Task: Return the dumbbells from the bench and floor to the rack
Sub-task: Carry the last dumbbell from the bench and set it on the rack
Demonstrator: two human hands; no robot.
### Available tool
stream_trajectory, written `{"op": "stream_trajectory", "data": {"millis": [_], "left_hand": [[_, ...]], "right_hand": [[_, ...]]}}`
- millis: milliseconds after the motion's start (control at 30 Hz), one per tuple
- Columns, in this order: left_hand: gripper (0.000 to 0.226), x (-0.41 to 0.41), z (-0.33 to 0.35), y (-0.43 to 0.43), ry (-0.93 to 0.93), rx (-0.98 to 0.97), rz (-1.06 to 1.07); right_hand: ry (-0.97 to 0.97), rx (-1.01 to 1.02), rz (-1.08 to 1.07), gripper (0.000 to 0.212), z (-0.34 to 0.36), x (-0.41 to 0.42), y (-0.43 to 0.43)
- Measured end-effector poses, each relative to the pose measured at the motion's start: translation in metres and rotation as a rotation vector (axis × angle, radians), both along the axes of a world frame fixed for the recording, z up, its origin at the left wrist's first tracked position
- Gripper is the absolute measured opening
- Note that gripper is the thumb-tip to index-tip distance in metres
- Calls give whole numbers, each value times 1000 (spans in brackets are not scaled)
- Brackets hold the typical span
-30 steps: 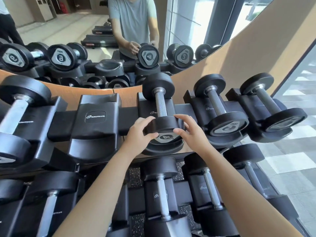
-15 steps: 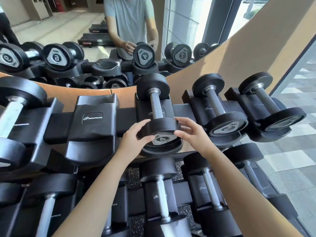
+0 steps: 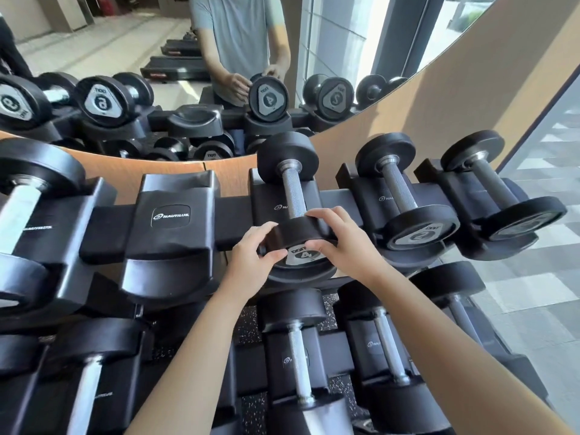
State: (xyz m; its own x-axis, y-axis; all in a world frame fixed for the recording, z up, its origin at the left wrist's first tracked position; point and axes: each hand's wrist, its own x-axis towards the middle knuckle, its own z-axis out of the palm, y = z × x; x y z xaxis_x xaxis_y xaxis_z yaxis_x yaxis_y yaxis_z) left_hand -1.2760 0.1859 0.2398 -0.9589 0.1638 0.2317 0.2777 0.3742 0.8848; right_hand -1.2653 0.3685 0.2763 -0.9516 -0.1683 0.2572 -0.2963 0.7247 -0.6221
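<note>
Dumbbell (image 3: 293, 196) marked 4 lies in its rack (image 3: 175, 215) cradle, near head between both sets of fingers. Left hand (image 3: 254, 262) and right hand (image 3: 342, 243) curl partly closed around that head's rim, thumbs on its face.

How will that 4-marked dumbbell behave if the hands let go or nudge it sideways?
Likely stays put: the dumbbell lies in a moulded rack saddle, which should block rolling. Probably dense for its size, with a steel handle and thick rubber heads. The left hand and right hand grip its matte rim, likely not slippery.
</note>
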Motion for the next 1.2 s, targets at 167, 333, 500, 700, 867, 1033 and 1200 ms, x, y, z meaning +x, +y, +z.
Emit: {"op": "stream_trajectory", "data": {"millis": [167,333,500,700,867,1033,1200], "left_hand": [[41,-4,22,4,163,-265,-16],[41,-1,26,21,159,-196,32],[43,6,9,14,-9,18,19],[42,2,14,5,-29,-35,12],[40,0,17,2,-1,-73,26],[42,7,16,12,27,-7,70],[45,14,20,15,17,8,59]], "right_hand": [[-107,-328,19,40,-20,1,10],[-198,-692,88,39,-32,3,21],[-241,-757,111,39,-31,2,15],[-229,-769,116,40,-31,3,7],[-242,-830,126,37,-38,2,6],[-265,-812,121,36,-39,2,12],[-273,-722,95,39,-33,6,14]]}}
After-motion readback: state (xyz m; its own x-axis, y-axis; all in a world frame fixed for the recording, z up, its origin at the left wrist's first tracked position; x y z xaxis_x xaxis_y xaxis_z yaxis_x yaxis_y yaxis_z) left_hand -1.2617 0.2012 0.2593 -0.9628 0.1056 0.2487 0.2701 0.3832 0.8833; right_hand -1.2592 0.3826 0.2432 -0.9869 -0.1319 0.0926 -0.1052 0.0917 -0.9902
